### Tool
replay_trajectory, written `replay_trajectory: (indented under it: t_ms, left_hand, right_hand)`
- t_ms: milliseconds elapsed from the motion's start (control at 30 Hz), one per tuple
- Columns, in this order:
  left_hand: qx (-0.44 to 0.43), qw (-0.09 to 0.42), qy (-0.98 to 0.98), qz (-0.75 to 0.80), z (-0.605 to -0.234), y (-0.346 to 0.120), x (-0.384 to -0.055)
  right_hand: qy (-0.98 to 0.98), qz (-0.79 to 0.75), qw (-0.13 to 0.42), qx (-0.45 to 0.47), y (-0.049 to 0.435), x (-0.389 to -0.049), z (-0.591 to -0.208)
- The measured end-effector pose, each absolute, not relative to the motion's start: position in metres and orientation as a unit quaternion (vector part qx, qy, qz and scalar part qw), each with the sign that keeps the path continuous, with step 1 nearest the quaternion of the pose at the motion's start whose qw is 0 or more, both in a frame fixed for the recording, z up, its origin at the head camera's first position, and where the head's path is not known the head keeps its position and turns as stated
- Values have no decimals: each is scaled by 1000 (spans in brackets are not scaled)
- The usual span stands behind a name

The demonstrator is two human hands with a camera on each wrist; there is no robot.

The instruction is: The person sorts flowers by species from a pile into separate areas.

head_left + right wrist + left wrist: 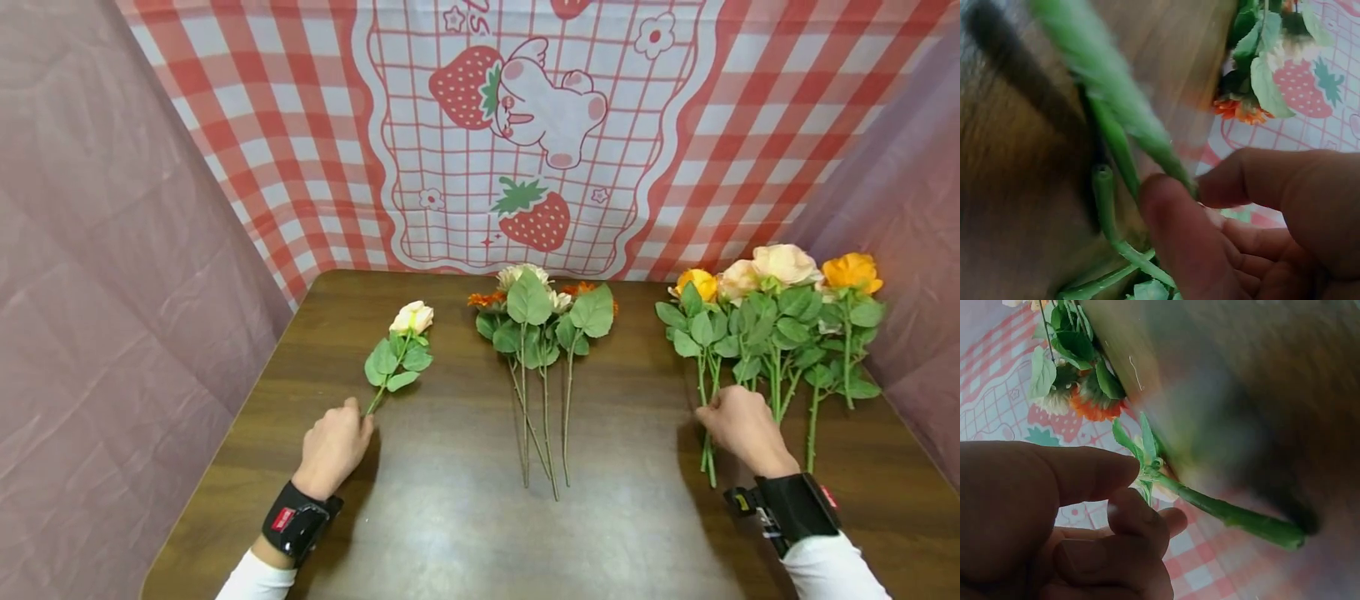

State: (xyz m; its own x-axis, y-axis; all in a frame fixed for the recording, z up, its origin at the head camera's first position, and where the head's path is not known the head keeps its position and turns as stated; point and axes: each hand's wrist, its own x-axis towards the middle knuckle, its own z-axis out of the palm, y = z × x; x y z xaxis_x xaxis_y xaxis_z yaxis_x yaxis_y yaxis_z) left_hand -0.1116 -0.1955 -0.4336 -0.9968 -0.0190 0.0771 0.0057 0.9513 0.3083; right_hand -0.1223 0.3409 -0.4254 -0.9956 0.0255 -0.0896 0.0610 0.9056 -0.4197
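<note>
My left hand point(335, 446) pinches the lower stem of a cream rose point(412, 318) lying at the table's left side. In the left wrist view the cut end of that green stem point(1235, 515) sticks out past the fingertips. Over at the right, my right hand point(742, 425) pinches the stem of a yellow-orange rose point(697, 284) from a group of roses. The right wrist view shows thumb and finger on a thick green stem point(1116, 94), with other stems close by. Which of these stems the fingers enclose, I cannot tell.
Several peach roses point(783, 265) and another yellow-orange rose point(852, 273) lie at the right. Between the hands lies a bunch of white and orange flowers point(546, 400), stems toward me. The wooden table point(450, 533) meets a checked strawberry cloth point(536, 221) at the back.
</note>
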Motion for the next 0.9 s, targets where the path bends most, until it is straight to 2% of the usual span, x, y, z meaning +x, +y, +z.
replay_trajectory:
  t_ms: [133,233,300,500,567,800,900]
  left_hand:
    - [-2,34,-988,-149,-436,-197,-111]
    - [-5,28,-989,-147,-436,-199,-111]
    - [-5,21,-989,-147,-436,-200,-110]
    - [-5,8,-988,-153,-436,-203,-109]
    - [-6,7,-988,-154,-436,-203,-109]
    - [-9,2,-987,-159,-437,-203,-108]
    - [-12,0,-987,-161,-437,-202,-108]
  right_hand:
    - [970,-212,111,41,342,-126,-429]
    - [969,-207,131,39,343,-127,-428]
    - [970,-203,126,35,343,-125,-426]
    - [981,-188,46,9,338,-112,-425]
    - [981,-188,40,7,337,-111,-425]
    - [972,-188,139,33,341,-116,-425]
    - [968,-187,163,39,344,-116,-425]
